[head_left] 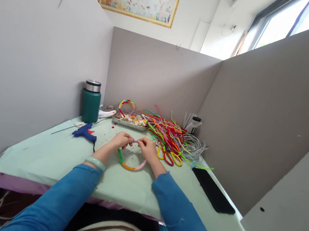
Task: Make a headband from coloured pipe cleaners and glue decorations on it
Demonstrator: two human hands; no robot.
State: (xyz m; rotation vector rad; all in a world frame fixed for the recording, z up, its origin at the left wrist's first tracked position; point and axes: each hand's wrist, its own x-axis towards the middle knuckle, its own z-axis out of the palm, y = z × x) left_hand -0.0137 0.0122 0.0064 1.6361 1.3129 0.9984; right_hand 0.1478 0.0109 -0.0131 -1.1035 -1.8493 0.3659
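"What do the hands have hold of?"

"The left hand [122, 140] and the right hand [149, 149] nearly meet over the surface [54, 157]. The fingers of each are pinched closed on a short bit of purple strand [135, 141] that shows between their tips."

"And the coloured ring?"

"The ring [128, 167] is just below them, towards the person, its green, orange and pink stretch curving between the wrists. I can't tell whether the purple joins it, since the hands hide the upper part."

"What's around them?"

"A blue glue gun [85, 131] lies to the left, with a green bottle [90, 106] behind it. Farther back, a second ring [128, 101] stands at a metal tray [130, 126]. A tangle of bright strands [169, 132] spreads to the right, and a flat black object [213, 191] lies near the right edge."
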